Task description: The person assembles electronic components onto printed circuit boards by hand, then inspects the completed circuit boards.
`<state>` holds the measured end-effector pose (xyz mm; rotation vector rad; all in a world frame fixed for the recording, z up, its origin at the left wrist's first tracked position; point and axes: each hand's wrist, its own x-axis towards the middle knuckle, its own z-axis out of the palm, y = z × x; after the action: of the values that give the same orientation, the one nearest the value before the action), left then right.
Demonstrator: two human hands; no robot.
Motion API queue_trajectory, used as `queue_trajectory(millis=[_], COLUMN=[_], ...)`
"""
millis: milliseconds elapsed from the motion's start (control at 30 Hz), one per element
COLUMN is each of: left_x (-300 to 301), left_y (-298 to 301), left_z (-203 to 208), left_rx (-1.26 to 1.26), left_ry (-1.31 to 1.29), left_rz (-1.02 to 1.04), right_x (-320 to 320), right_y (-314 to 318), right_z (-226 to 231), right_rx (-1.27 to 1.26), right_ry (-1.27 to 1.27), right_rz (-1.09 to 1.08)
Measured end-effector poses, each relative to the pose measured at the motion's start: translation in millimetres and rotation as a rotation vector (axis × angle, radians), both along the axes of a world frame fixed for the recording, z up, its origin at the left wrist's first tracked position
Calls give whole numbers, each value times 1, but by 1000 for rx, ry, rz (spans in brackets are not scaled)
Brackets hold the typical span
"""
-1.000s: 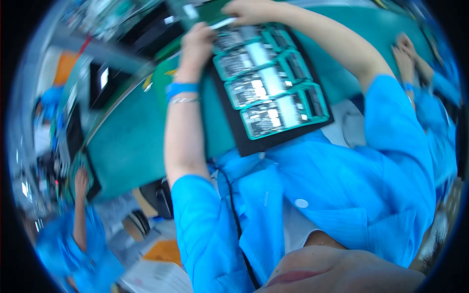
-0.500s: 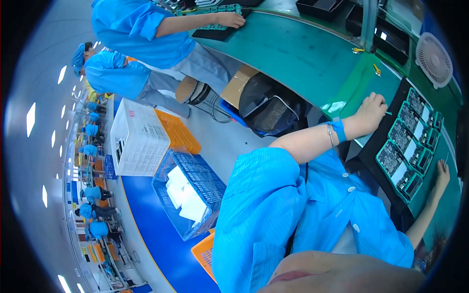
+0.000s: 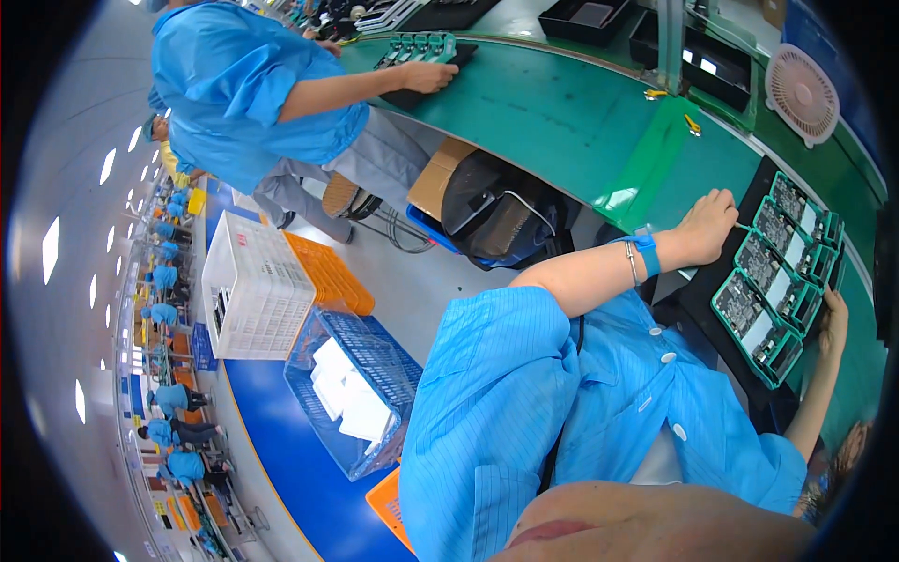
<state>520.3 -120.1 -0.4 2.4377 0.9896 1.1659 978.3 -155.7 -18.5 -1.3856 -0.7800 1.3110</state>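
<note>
On a black tray [image 3: 709, 292] at the right lie several dark circuit boards [image 3: 740, 304] in teal frames, with white patches between them. My left hand [image 3: 704, 229], a blue strap round its wrist, is closed beside the tray's left edge. A thin teal tip pokes out from its fingers towards the frames; what it belongs to is unclear. My right hand [image 3: 832, 323] rests against the right side of the frames, fingers bent. Its fingertips are partly hidden, so whatever it holds cannot be made out.
A white fan [image 3: 803, 96] stands beyond the boards, near black bins [image 3: 698, 70]. At the far left of the green bench [image 3: 552, 122] a co-worker's hand [image 3: 429, 77] holds a dark tray with teal-framed boards. White, orange and blue crates [image 3: 323, 421] stand on the floor.
My right hand has moved up to the side of the framed boards. The left stays by the tray. The co-worker's tray has tilted, and the whole view has shifted slightly.
</note>
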Motion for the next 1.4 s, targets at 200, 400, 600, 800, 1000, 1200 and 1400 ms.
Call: queue_trajectory(millis=[200,400,600,800,1000,1200,1400], left_x=[69,54,57,69,7,-122,-335], left_y=[-11,-5,-11,-13,-31,-12,81], left_z=[7,1,-9,-17,-25,46,52], left_rx=[50,67,68,65,-68,157,190], left_ry=[131,-11,-9,72,61,-68,131], left_rz=[-153,-197,-201,-170,-261,-44,694], right_x=[155,396,412,233,-142,-349,-464], right_y=[9,-13,-14,80,141,144,175], right_z=[-45,-14,7,75,131,77,39], right_rx=[-18,-11,119,225,137,30,-37], right_ry=[-105,-493,-770,-1002,-679,-357,-8], right_rz=[57,7,-228,-477,303,671,641])
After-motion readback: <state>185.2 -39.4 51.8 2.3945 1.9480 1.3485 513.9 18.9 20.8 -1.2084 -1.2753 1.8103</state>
